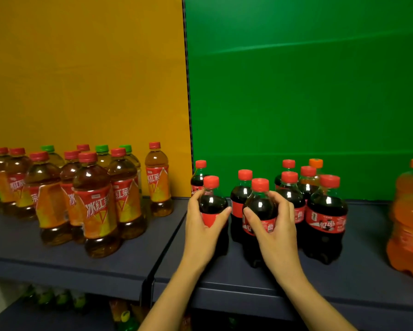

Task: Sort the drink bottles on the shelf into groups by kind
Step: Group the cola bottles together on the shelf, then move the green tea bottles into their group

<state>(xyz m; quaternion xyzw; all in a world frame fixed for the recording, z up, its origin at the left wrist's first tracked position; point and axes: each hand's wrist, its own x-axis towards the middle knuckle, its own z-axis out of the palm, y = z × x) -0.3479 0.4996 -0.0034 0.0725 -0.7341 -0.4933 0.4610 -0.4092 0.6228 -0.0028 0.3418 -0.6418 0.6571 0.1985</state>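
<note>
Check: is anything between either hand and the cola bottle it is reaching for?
Nothing visible. The left hand already wraps one cola bottle, and the right hand wraps the neighbouring cola bottle, both at the group's front.

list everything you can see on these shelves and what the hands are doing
iced tea bottles: about nine, amber with red caps and red-orange labels, left shelf section before the yellow panel
green-capped bottles: at least three, paler drink, behind the iced tea
cola bottles: about nine, dark with red caps and red labels, clustered before the green panel
orange soda bottles: two large at far right, blurred; one orange cap behind the colas
shelf: dark blue-grey, two sections
lower shelf bottles: several, yellow-green, too dim to count
left hand: wrapped round a front cola bottle
right hand: wrapped round the neighbouring cola bottle
</note>
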